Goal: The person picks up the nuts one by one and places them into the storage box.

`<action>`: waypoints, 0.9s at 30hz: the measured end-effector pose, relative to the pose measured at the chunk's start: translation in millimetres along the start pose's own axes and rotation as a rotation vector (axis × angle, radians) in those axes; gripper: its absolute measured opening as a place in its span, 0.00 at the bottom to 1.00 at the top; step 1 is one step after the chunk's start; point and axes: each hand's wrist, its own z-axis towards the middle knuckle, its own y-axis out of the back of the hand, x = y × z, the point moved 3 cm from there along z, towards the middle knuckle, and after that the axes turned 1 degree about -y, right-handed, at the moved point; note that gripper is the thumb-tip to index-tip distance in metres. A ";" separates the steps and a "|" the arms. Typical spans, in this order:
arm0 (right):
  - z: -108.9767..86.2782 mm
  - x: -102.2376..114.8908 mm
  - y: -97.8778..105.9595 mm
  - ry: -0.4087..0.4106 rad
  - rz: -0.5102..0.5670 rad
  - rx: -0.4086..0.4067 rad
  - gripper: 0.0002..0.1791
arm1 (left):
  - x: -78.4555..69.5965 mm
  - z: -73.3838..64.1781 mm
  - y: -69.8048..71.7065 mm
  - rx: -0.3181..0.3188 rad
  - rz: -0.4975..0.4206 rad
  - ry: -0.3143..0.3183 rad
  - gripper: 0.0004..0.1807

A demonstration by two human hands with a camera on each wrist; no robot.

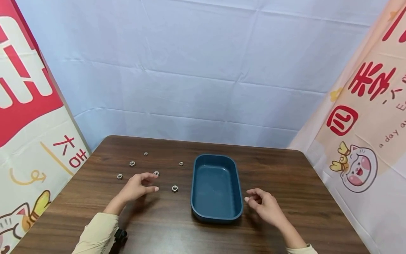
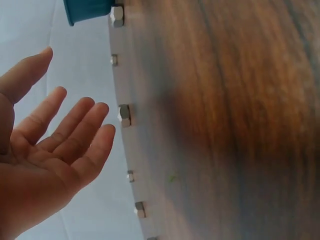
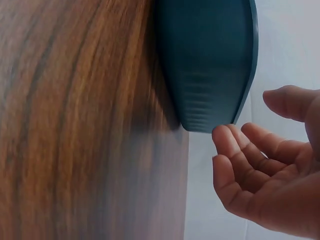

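Note:
My left hand (image 1: 138,187) hovers over the table with its fingers loosely bent and holding nothing. By its fingertips is a metal hex nut (image 1: 156,173), partly hidden. A larger nut (image 1: 174,188) lies to the right, between that hand and a blue rectangular bin (image 1: 217,219). In the left wrist view the palm (image 2: 45,160) faces up-right, apart from the nuts (image 2: 124,115). To the right of the bin floats my right hand (image 1: 265,207), relaxed, with nothing in it. The right wrist view shows its fingers (image 3: 227,142) near the bin's wall (image 3: 200,75); contact is unclear.
More nuts lie farther left and back: one (image 1: 119,176), another (image 1: 132,163), and a small one (image 1: 146,153). A further small nut (image 1: 181,163) sits left of the bin. Beyond the brown wooden table (image 1: 272,169) hangs a pale cloth (image 1: 190,70).

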 end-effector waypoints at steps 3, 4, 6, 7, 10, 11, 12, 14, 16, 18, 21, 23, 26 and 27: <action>0.3 0.2 -2.5 -0.007 0.041 0.021 0.13 | -0.7 1.4 -2.8 0.010 -0.039 0.006 0.26; 0.3 0.4 -3.1 -0.008 0.052 0.025 0.13 | -1.1 1.8 -3.8 0.012 -0.048 0.008 0.26; 0.2 0.5 -4.1 -0.011 0.080 0.033 0.13 | -1.4 2.7 -6.5 0.012 -0.073 0.005 0.27; 0.1 0.4 -4.8 -0.008 0.099 0.042 0.14 | -1.6 2.9 -8.1 0.012 -0.091 0.004 0.27; 0.1 -0.5 -7.2 -0.005 0.191 0.076 0.17 | -1.8 3.8 -14.0 0.022 -0.145 -0.004 0.28; 0.3 -0.9 -8.1 -0.008 0.232 0.091 0.18 | -1.9 4.3 -16.0 0.024 -0.163 -0.007 0.29; 0.5 -1.4 -9.1 -0.014 0.273 0.103 0.19 | -2.0 5.0 -17.7 0.024 -0.179 -0.009 0.29; 1.2 -2.7 -11.4 -0.042 0.350 0.116 0.20 | -2.3 6.4 -20.9 0.020 -0.202 -0.001 0.30; 1.7 -3.7 -13.4 -0.081 0.414 0.116 0.21 | -2.6 8.0 -23.1 0.009 -0.215 0.015 0.30; 2.0 -5.0 -15.7 -0.125 0.462 0.111 0.22 | -3.5 9.4 -24.9 0.001 -0.226 0.038 0.31; 2.2 -5.5 -19.0 -0.185 0.525 0.119 0.23 | -5.0 11.2 -27.3 -0.005 -0.232 0.079 0.31; 2.4 -5.3 -20.8 -0.215 0.554 0.126 0.23 | -6.1 12.9 -28.6 -0.018 -0.235 0.113 0.30; 2.8 -5.6 -23.2 -0.245 0.580 0.135 0.24 | -7.7 14.7 -30.1 -0.046 -0.231 0.166 0.29; 3.0 -5.8 -23.8 -0.257 0.587 0.138 0.24 | -8.2 15.1 -30.6 -0.054 -0.232 0.185 0.29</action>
